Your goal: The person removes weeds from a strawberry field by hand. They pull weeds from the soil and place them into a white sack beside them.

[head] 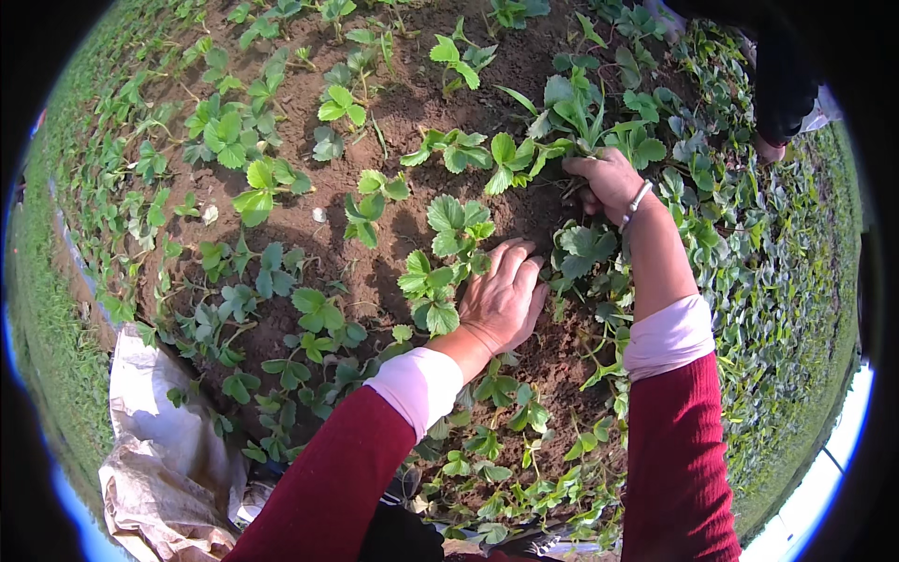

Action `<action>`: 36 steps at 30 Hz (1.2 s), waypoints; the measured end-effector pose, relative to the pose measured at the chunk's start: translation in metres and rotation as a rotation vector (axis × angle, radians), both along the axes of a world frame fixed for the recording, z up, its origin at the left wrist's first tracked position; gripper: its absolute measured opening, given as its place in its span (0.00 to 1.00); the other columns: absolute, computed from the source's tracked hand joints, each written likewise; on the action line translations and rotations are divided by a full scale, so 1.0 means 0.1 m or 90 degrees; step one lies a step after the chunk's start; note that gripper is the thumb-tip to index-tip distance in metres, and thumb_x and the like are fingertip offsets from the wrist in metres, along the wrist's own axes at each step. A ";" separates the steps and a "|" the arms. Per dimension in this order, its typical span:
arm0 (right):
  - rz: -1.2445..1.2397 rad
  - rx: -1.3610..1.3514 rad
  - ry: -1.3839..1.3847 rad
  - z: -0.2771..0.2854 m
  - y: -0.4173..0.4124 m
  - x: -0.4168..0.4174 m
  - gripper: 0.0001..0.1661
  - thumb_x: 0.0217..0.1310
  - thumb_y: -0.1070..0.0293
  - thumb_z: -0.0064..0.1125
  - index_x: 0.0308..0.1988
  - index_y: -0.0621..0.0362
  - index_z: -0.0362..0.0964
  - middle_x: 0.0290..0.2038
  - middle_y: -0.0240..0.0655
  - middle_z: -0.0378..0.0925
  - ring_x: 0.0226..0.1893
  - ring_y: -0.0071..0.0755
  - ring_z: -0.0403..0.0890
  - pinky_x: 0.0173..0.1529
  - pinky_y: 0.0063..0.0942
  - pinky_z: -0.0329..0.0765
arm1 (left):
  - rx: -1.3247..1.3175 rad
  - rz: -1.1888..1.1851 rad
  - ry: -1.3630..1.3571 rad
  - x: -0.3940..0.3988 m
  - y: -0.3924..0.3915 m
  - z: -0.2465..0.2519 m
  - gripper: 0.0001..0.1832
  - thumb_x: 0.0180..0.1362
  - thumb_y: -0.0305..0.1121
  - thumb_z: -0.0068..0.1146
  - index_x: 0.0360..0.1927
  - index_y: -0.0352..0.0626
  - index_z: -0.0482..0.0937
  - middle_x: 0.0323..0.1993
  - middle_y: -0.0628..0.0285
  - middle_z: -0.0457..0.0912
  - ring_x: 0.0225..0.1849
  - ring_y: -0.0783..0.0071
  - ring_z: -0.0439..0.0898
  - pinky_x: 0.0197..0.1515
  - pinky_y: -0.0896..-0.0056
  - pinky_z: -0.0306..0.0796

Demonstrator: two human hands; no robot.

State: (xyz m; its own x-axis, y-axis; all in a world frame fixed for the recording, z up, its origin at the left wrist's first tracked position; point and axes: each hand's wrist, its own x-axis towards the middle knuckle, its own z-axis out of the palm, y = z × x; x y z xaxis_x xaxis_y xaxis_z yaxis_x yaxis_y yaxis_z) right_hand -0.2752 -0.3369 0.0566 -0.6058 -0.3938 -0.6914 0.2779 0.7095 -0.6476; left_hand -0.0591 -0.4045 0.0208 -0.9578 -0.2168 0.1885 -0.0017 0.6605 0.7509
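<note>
My left hand (503, 298) presses down on the brown soil (365, 277), palm down, with its fingers together, just right of a strawberry plant (439, 281). Up and to the right, my right hand (608, 181) has its thumb and fingers closed around the base of a leafy green clump with narrow grass-like blades (586, 119). Its fingertips are partly hidden by stems. A pale bracelet (635, 204) circles the right wrist. Below that hand grows another strawberry plant with dark leaves (584, 247). Both forearms wear red sleeves with pale cuffs.
Strawberry plants (225, 137) grow over the bed on all sides, densest at the right. A stained white sack (161, 449) lies at the lower left. Grass (42, 281) borders the left edge. Another person's dark sleeve (783, 91) and hand (769, 150) show at the upper right.
</note>
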 end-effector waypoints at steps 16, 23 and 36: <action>-0.176 -0.172 0.133 -0.03 -0.03 0.24 0.12 0.46 0.76 0.60 0.34 0.64 0.69 0.24 0.37 0.75 0.21 0.29 0.78 0.25 0.25 0.77 | -0.019 -0.008 -0.003 0.00 0.02 0.03 0.16 0.44 0.28 0.58 0.38 0.38 0.69 0.46 0.52 0.68 0.48 0.52 0.67 0.48 0.59 0.66; 0.260 0.222 0.562 -0.33 -0.26 0.16 0.15 0.39 0.74 0.53 0.34 0.66 0.70 0.31 0.55 0.75 0.38 0.55 0.76 0.44 0.42 0.72 | 0.013 -0.022 -0.014 -0.05 0.07 0.08 0.19 0.44 0.30 0.57 0.41 0.35 0.70 0.47 0.50 0.67 0.50 0.50 0.66 0.51 0.56 0.62; -0.262 -0.319 -0.143 0.22 0.30 0.47 0.05 0.56 0.68 0.52 0.30 0.57 0.69 0.19 0.29 0.69 0.11 0.20 0.64 0.14 0.19 0.63 | -0.004 -0.004 -0.016 0.01 0.02 0.00 0.17 0.45 0.32 0.58 0.38 0.37 0.70 0.46 0.52 0.68 0.52 0.51 0.67 0.50 0.58 0.66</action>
